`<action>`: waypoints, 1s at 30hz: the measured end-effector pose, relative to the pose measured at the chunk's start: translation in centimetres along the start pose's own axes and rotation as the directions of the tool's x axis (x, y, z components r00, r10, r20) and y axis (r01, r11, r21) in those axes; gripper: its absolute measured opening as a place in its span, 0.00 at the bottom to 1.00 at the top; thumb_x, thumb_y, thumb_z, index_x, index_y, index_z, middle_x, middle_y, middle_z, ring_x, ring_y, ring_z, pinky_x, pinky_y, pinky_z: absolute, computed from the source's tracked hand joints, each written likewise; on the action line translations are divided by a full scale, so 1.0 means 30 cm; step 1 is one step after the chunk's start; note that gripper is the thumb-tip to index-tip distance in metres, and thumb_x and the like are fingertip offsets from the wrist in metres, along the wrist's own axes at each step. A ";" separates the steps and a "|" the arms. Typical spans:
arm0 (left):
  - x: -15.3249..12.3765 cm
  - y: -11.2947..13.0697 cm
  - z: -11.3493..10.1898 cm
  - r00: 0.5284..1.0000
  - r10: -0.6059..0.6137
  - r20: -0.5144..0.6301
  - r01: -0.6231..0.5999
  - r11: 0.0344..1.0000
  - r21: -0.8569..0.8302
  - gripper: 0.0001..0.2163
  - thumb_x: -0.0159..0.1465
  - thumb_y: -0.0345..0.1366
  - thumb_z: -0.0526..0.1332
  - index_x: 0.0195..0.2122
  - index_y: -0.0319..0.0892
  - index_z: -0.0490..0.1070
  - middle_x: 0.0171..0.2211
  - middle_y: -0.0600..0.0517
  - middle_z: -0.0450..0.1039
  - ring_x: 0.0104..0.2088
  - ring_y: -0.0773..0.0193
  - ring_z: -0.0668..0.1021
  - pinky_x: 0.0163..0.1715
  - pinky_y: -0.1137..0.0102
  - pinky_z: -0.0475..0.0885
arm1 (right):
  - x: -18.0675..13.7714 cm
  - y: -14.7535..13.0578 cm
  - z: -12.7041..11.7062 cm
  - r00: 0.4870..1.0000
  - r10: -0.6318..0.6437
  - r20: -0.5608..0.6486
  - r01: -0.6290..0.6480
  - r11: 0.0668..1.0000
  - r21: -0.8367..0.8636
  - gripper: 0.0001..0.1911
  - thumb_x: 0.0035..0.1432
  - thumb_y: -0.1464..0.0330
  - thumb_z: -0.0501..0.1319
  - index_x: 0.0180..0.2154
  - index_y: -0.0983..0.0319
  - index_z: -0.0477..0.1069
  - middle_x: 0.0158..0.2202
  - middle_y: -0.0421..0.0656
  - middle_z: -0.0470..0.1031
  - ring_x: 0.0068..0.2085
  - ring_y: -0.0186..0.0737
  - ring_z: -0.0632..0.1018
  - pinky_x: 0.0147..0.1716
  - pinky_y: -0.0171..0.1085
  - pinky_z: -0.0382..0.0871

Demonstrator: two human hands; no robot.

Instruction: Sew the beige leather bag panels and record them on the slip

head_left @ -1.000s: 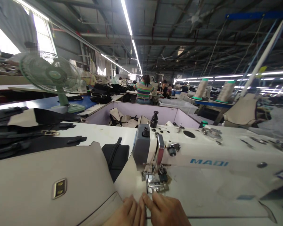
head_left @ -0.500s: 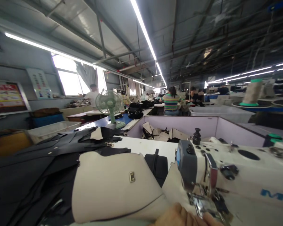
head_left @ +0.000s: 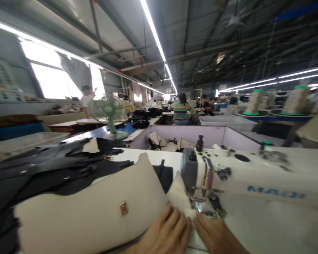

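A left hand (head_left: 166,229) lies on the right edge of a cream panel (head_left: 95,215), left of a sewing machine (head_left: 254,183); a right hand (head_left: 214,233) is by its foot. Whether either pinches material, I cannot tell. Behind, a lilac bin (head_left: 169,130) holds cream and black pieces (head_left: 164,143); a white tub's (head_left: 225,122) contents are unclear.

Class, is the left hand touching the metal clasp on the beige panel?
Apart. The head view shows bare beige panel between the left hand and metal clasp.
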State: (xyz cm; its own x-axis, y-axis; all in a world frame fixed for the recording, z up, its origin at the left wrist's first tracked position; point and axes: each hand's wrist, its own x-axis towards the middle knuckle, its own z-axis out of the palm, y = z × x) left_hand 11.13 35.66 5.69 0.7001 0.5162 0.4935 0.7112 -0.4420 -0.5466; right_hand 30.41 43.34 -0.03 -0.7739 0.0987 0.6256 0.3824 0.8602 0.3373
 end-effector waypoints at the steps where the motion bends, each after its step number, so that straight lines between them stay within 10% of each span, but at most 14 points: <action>1: -0.013 0.005 -0.007 1.000 -0.004 0.029 0.004 1.000 -0.010 0.12 0.71 0.34 0.50 0.50 0.35 0.67 0.43 0.49 0.74 0.44 0.60 0.74 0.50 0.63 0.62 | 0.006 -0.002 -0.019 0.998 0.009 0.063 -0.009 1.000 -0.002 0.18 0.58 0.85 0.43 0.31 0.61 0.63 0.25 0.42 0.67 0.23 0.40 0.69 0.19 0.38 0.57; 10: -0.021 0.017 0.017 0.953 0.219 0.208 -0.198 0.973 -0.116 0.14 0.68 0.29 0.53 0.53 0.31 0.67 0.40 0.45 0.74 0.38 0.60 0.74 0.39 0.65 0.66 | 0.013 -0.007 -0.141 0.927 0.121 0.355 -0.148 0.988 0.050 0.07 0.61 0.80 0.57 0.38 0.63 0.65 0.32 0.40 0.69 0.29 0.39 0.70 0.22 0.39 0.55; 16: 0.002 0.017 0.022 0.935 0.189 0.301 -0.121 0.965 -0.232 0.10 0.65 0.31 0.59 0.47 0.35 0.72 0.37 0.46 0.75 0.35 0.59 0.73 0.32 0.66 0.65 | -0.013 -0.029 -0.152 0.916 0.236 0.324 -0.283 0.953 0.108 0.14 0.72 0.68 0.45 0.54 0.66 0.60 0.34 0.41 0.71 0.29 0.39 0.74 0.22 0.39 0.57; 30: 0.003 0.005 0.116 0.922 0.134 0.362 -0.026 0.957 -0.288 0.09 0.66 0.32 0.59 0.46 0.37 0.70 0.34 0.50 0.72 0.33 0.60 0.72 0.30 0.64 0.62 | -0.023 -0.032 -0.044 0.977 0.210 0.031 -0.210 0.978 -0.004 0.18 0.71 0.72 0.40 0.48 0.68 0.65 0.27 0.40 0.73 0.17 0.35 0.71 0.13 0.38 0.53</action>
State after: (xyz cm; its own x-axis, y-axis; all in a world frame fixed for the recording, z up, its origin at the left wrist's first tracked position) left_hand 11.09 38.19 3.29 0.7177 0.6828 0.1367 0.6812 -0.6476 -0.3414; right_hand 31.25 41.78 0.14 -0.6917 0.2928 0.6601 0.5383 0.8185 0.2009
